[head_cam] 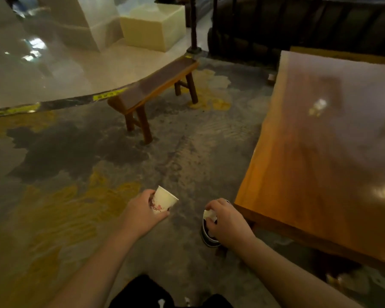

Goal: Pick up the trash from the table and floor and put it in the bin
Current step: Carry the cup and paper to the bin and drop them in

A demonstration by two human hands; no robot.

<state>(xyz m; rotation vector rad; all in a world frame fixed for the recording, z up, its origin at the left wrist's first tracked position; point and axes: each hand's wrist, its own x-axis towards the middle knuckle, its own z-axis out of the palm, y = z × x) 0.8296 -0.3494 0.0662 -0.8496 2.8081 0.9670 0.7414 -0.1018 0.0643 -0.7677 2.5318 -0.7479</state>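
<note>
My left hand (142, 213) grips a white paper cup (163, 200) with a red flower print, held tilted above the floor. My right hand (225, 221) is closed on a small white crumpled piece of paper (210, 214), low over the floor by the near left corner of the wooden table (320, 163). Under the right hand is a dark shoe (208, 237) with a white sole. No bin shows in this view.
A low wooden bench (156, 85) stands ahead on the stained concrete floor (187, 152). Behind it a yellow-and-black strip (107, 95) edges a glossy pale floor with cream blocks (152, 25). Dark furniture (298, 25) lines the back right.
</note>
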